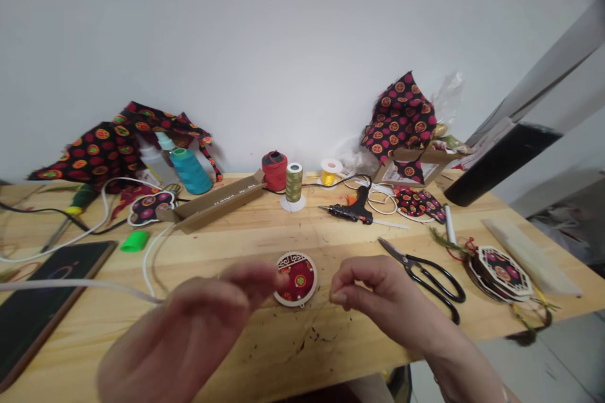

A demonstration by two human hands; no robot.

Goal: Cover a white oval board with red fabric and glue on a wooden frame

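Note:
A round ornament [299, 280] lies flat on the table between my hands, with red patterned fabric inside a pale wooden frame and cut-out lattice at its top. My left hand [203, 321] is raised close to the camera, slightly blurred, its fingers stretched out and holding nothing that I can see. Its fingertips overlap the ornament's left edge in view; whether they touch it I cannot tell. To the ornament's right, my right hand [373, 296] has thumb and forefinger pinched together; anything between them is too small to make out. Black-handled scissors [425, 274] lie just beyond it.
Behind stand a glue gun [352, 208], thread spools [293, 184] and a long cardboard box [220, 201]. A phone [47, 296] and white cable [85, 284] lie on the left. Stacked octagonal ornaments [503, 271] sit near the right edge. Dark scraps [316, 337] dot the wooden table [265, 365].

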